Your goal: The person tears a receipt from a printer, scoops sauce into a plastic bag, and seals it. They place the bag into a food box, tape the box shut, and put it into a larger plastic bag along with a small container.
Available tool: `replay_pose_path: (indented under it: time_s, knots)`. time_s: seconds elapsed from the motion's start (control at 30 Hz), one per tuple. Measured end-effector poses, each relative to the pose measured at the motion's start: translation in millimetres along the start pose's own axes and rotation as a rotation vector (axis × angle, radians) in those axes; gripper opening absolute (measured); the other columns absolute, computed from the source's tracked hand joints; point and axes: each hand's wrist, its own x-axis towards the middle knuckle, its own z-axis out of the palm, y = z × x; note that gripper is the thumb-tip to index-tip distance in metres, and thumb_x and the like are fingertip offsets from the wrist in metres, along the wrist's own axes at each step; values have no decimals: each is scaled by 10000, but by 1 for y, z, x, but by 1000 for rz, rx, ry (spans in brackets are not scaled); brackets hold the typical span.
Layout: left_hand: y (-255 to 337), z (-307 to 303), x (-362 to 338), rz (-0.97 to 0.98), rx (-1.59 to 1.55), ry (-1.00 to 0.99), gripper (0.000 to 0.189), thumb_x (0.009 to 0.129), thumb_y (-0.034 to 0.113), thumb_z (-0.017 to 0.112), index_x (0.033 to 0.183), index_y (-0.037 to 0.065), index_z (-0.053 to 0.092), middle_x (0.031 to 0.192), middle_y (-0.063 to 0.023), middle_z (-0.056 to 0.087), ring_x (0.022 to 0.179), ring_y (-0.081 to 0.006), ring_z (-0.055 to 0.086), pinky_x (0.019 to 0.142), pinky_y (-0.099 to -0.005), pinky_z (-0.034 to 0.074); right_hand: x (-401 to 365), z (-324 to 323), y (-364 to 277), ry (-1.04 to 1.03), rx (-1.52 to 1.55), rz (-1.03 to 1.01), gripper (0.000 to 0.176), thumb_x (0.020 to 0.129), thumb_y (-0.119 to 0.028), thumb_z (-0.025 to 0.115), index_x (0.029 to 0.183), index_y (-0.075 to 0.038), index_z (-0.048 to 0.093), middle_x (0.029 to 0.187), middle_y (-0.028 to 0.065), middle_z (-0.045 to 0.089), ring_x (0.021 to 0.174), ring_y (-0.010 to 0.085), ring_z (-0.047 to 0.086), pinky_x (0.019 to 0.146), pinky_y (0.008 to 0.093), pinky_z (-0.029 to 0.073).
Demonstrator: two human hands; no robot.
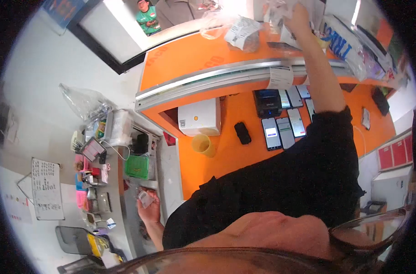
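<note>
Low on the left, my left hand (150,211) has its fingers curled around a small clear plastic packet (146,198); its contents are too blurred to make out. My right arm stretches over the orange counter to its raised top. There my right hand (300,20) grips a clear plastic bag (276,13), with the fingertips partly hidden. Beside it on the top sits another clear bag with a printed white receipt (242,33). To the right of that hand lies a white plastic pack with blue lettering (344,45).
On the lower orange counter (194,171) are several phones (272,134), a black receipt printer (268,104), a yellow cup (203,145) and a white box (199,116). A side shelf holds a green basket (137,167). A person in green (147,19) stands beyond the counter.
</note>
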Motion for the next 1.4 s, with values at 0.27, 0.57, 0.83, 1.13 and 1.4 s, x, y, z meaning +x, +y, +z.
replay_pose_path:
  time_s: [0.27,0.57,0.83,1.13,1.4]
  knots:
    - [36,-55,-8,65,-108,42,458,993,396,355,1190,22,531,1115,-160,593,1011,-295,557,920,-460,442,56,12,-128,-39,322,549,313,898,-251,445,865,-41,676,848,202,623,897,298,589,796,418,437]
    - [53,-69,-39,132,-158,6,526,977,426,399,1173,-48,516,1072,-145,610,1005,-279,577,933,-433,449,26,251,-161,-349,559,600,289,858,-279,525,985,-69,678,959,182,646,895,279,601,779,375,468]
    - [65,-112,-81,263,-248,116,551,974,448,403,1175,-53,514,1017,-150,602,957,-270,579,924,-416,460,8,365,-110,-822,314,64,507,807,-401,624,1146,-25,582,953,199,664,842,309,668,763,395,521]
    - [66,-115,-71,204,-349,120,512,961,383,493,1210,-64,473,1106,-174,572,1036,-286,552,966,-426,449,-32,127,-164,-1197,-883,-41,405,910,-266,440,1279,-117,517,1344,194,431,1268,427,379,979,620,378]
    - [82,-37,-64,236,-127,-23,529,958,347,517,1297,-43,407,1254,-192,502,1122,-315,524,1010,-420,432,-49,125,40,-891,-861,-915,352,933,-187,474,1257,-61,535,1313,172,495,1226,350,432,1058,458,331]
